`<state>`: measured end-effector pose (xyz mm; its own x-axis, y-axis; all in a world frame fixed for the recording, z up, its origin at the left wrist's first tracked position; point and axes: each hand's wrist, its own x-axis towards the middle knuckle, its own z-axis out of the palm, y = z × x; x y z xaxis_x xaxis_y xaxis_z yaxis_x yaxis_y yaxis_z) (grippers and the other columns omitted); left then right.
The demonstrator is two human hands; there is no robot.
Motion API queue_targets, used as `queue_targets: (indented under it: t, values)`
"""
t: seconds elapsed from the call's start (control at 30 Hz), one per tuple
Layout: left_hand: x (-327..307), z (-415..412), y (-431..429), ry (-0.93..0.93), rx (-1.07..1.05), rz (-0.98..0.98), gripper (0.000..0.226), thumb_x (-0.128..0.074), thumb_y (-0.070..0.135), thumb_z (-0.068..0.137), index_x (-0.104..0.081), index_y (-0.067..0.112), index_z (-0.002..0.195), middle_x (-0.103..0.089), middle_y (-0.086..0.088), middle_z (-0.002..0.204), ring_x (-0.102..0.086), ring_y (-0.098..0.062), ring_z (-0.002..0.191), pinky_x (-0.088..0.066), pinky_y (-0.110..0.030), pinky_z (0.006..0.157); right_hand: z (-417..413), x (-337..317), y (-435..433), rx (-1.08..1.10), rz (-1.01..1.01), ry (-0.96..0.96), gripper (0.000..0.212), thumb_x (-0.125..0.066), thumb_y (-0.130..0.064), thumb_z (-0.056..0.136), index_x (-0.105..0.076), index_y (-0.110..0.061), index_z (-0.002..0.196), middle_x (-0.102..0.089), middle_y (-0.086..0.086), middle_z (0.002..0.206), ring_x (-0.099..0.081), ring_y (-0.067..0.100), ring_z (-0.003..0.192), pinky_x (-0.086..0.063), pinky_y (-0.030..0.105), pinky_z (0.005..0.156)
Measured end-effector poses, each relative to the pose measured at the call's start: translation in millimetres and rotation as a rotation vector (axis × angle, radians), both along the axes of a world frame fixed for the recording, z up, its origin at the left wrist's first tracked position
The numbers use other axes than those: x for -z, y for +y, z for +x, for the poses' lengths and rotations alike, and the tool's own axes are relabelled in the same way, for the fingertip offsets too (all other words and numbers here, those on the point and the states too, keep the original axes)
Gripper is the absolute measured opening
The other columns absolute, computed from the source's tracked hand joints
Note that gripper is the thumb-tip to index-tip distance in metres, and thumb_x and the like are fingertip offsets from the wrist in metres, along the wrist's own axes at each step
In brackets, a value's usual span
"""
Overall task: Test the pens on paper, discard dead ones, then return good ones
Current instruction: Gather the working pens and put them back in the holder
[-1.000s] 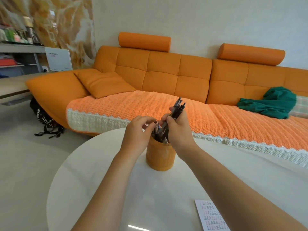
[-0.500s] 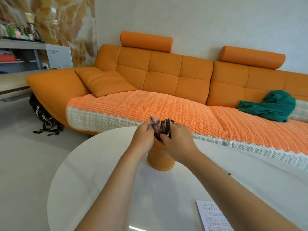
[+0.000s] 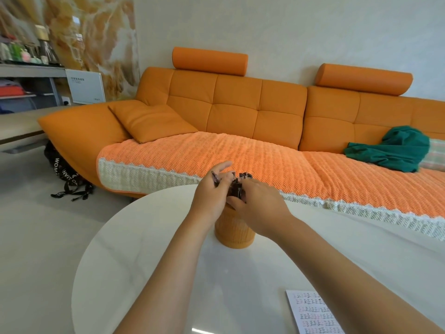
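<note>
Pens that were sticking way up out of the right hand [image 3: 262, 206] a second ago have dropped down, and now the whole bunch of dark pens [image 3: 240, 180] sits low at the mouth of the ribbed orange cylindrical pen holder [image 3: 234, 235]. Both hands are huddled right over that cup. The right hand's fingers are curled round the bunch, probably to keep it together so it doesn't fan out. The left hand [image 3: 212, 196] seems to be pinching one separate dark pen [image 3: 215, 176], whose tip pokes up past its knuckles, so it looks like that one is being singled out for a test.

The holder stands near the far edge of the round white counter [image 3: 144, 249]. The white sheet of paper with a printed grid [image 3: 313, 312] lies well apart from it, at the near right edge, close to the person, which makes sense since that's where the scribbling would happen. The characters on it are too small to read.

As for text, the black strappy bag [image 3: 65, 174] on the floor beside the orange sofa [image 3: 231, 112] has white lettering that looks like "WOMAN". The white box [image 3: 85, 86] by the shelf has print on it too, but it's illegible.
</note>
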<state>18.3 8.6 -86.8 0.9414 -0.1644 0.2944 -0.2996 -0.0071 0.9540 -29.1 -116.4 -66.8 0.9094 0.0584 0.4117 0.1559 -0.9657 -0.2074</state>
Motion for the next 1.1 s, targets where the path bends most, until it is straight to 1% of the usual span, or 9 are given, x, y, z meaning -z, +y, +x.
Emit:
queue_targets:
  t: [0.07, 0.13, 0.27, 0.43, 0.57, 0.63, 0.77, 0.97, 1.1]
  values:
    - [1.5, 2.2, -1.5, -0.009, -0.056, -0.04, 0.043, -0.057, 0.026, 0.101, -0.043, 0.041, 0.139, -0.069, 0.015, 0.113, -0.064, -0.004, 0.106, -0.051, -0.027, 0.09, -3.0, -2.1, 0.0, -0.023, 0.113, -0.049, 0.035, -0.056, -0.041, 0.097, -0.052, -0.024, 0.127, -0.065, -0.004, 0.094, -0.062, 0.019, 0.083, -0.049, 0.036, 0.07]
    - [1.5, 0.8, -2.3, -0.038, -0.065, 0.003, 0.047, -0.048, 0.033, 0.104, -0.032, 0.041, 0.147, -0.065, 0.017, 0.115, -0.062, -0.003, 0.107, -0.049, -0.027, 0.088, -6.4, -0.5, 0.3, -0.045, 0.161, -0.117, 0.039, -0.056, -0.037, 0.098, -0.048, -0.027, 0.135, -0.067, -0.006, 0.095, -0.063, 0.017, 0.08, -0.052, 0.037, 0.068]
    - [1.8, 0.9, -5.3, -0.023, 0.068, 0.115, 0.042, -0.022, 0.042, 0.108, -0.045, 0.039, 0.144, -0.05, 0.011, 0.142, -0.046, -0.008, 0.132, -0.037, -0.034, 0.111, -5.3, 7.4, -1.5, -0.061, 0.178, -0.157, 0.031, -0.055, -0.029, 0.099, -0.06, -0.032, 0.129, -0.061, -0.008, 0.099, -0.058, 0.014, 0.082, -0.049, 0.033, 0.068]
    - [-2.7, 7.0, 3.2, 0.004, -0.01, 0.045, 0.042, -0.045, 0.015, 0.104, -0.053, 0.041, 0.137, -0.067, 0.012, 0.122, -0.06, -0.002, 0.112, -0.047, -0.025, 0.093, -3.1, 12.0, -2.5, -0.073, 0.258, -0.195, 0.031, -0.061, -0.027, 0.096, -0.059, -0.028, 0.127, -0.051, -0.008, 0.111, -0.055, 0.013, 0.081, -0.05, 0.032, 0.07]
    - [-3.2, 1.0, 5.3, -0.061, -0.021, 0.154, 0.032, -0.043, 0.028, 0.106, -0.064, 0.034, 0.13, -0.062, 0.014, 0.131, -0.053, -0.002, 0.123, -0.043, -0.023, 0.101, -0.9, 13.1, -2.7, -0.068, 0.305, -0.196, 0.037, -0.062, -0.024, 0.095, -0.059, -0.025, 0.132, -0.054, -0.01, 0.113, -0.052, 0.007, 0.087, -0.048, 0.027, 0.076]
    - [-6.0, -2.0, 5.6, -0.08, -0.025, 0.164, 0.03, -0.045, 0.039, 0.104, -0.069, 0.033, 0.122, -0.066, 0.018, 0.121, -0.057, 0.001, 0.117, -0.046, -0.02, 0.096, 0.2, 15.6, -0.9, -0.087, 0.263, -0.178, 0.033, -0.063, -0.023, 0.094, -0.063, -0.026, 0.128, -0.058, -0.011, 0.104, -0.052, 0.006, 0.083, -0.047, 0.026, 0.073]
    - [-8.5, -1.7, 6.6, -0.182, -0.054, 0.172, 0.034, -0.053, 0.027, 0.103, -0.058, 0.035, 0.136, -0.067, 0.015, 0.117, -0.059, 0.005, 0.108, -0.046, -0.006, 0.085, 0.0, 15.4, -1.2, -0.074, 0.295, -0.209, 0.029, -0.063, -0.023, 0.094, -0.063, -0.027, 0.123, -0.061, -0.012, 0.101, -0.051, 0.002, 0.08, -0.043, 0.022, 0.07]
    - [-0.4, 4.3, 7.5, -0.397, -0.115, 0.419, 0.029, -0.048, 0.021, 0.104, -0.07, 0.022, 0.124, -0.066, 0.01, 0.12, -0.057, -0.004, 0.112, -0.048, -0.021, 0.096, 1.6, 17.4, -3.6, -0.071, 0.312, -0.206, 0.028, -0.063, -0.021, 0.095, -0.064, -0.026, 0.123, -0.057, -0.011, 0.103, -0.054, 0.008, 0.078, -0.047, 0.026, 0.07]
    - [-0.5, 3.2, 10.6, -0.388, -0.103, 0.485, 0.034, -0.044, 0.029, 0.106, -0.062, 0.023, 0.135, -0.06, 0.008, 0.133, -0.051, -0.009, 0.125, -0.042, -0.024, 0.102, 0.2, 17.4, -7.3, -0.087, 0.31, -0.162, 0.037, -0.062, -0.022, 0.095, -0.06, -0.029, 0.131, -0.057, -0.01, 0.107, -0.056, 0.009, 0.084, -0.051, 0.03, 0.076]
